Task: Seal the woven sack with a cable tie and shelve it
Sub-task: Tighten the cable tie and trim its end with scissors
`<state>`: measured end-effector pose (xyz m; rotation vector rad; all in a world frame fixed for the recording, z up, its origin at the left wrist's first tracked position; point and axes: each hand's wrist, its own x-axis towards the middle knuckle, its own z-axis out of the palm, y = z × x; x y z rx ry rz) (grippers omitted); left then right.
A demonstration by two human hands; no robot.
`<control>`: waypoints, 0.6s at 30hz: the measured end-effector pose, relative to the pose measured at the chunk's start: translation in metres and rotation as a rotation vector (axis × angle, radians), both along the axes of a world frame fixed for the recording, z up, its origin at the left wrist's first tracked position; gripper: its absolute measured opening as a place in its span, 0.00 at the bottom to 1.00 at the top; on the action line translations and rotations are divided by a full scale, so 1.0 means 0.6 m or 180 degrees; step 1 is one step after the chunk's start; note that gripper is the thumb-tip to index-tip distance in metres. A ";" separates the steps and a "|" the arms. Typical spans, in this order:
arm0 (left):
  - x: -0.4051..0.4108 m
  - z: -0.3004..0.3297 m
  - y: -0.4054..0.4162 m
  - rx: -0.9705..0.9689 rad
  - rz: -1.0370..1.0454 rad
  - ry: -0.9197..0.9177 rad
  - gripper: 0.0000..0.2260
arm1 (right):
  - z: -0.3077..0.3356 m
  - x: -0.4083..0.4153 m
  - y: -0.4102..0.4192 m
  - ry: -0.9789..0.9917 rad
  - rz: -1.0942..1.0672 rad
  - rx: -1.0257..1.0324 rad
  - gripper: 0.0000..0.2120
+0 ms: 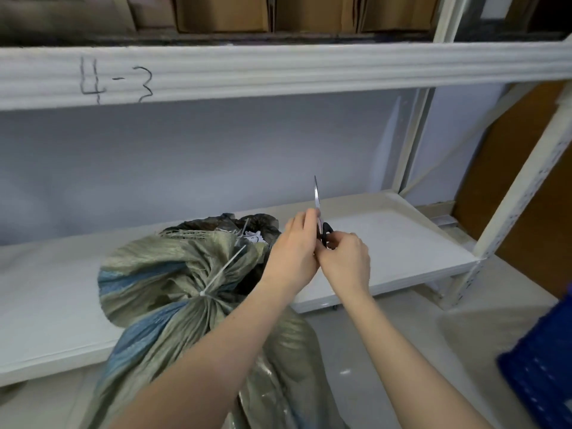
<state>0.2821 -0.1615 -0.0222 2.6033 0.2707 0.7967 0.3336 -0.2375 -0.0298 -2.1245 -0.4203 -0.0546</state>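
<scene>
both of your forearms reach forward and up from the bottom edge and meet over the shelf edge, wrists almost touching. your left hand (295, 243) is turned thumb-side up, its fingers curled closed around the scissors (320, 216) near the pivot, so the shiny blades rise straight up past your fingertips, closed together and pointing at the beam above. your right hand (345, 258) sits just right of and below the left, knuckles towards you, its fingers bent in around the black handles; how far they pass through the loops is hidden by the hand itself.

the woven sack (173, 292) stands to the left of and below your left fingers, leaning against the front of the lower shelf (387, 243). its neck is gathered tight and cinched by a white cable tie (221, 270), whose long loose tail slants up towards your left wrist, apart from both hands. the frayed sack mouth fans open above the tie.

the shelf beam (278, 72) well above the blade tips carries the handwritten mark "4-3". a blue crate (544, 360) sits low to the right of your right forearm.
</scene>
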 end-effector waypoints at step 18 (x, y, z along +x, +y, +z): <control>-0.352 0.124 0.077 -0.0953 0.0210 -0.0725 0.17 | 0.095 -0.235 0.021 -0.0202 0.1225 0.0054 0.11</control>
